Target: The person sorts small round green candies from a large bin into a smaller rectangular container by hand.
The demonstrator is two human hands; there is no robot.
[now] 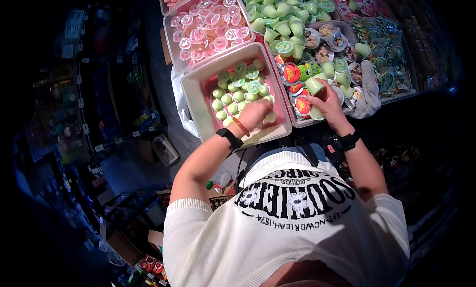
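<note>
My left hand [255, 114] reaches into a white bin with a pink bottom [198, 96], its fingers closed on a light green jelly cup [270, 117] at the right side. Beside it, several green jelly cups [238, 95] stand bottom-up in rows; a few at the far end lie with their clear printed lids up [253, 86]. Over the neighbouring bin, my right hand [328, 104] grips a green jelly cup [314, 86] between thumb and fingers. Another green cup [316, 113] shows just below that thumb; whether the hand holds it too is unclear.
Beyond the white bin is a bin of pink jelly cups [210, 27]. Loose green cups [282, 12] are heaped at the far middle. Red-lidded cups [291, 74] and a grey cloth [367, 93] lie at right. Dark shelves [109, 88] stand left.
</note>
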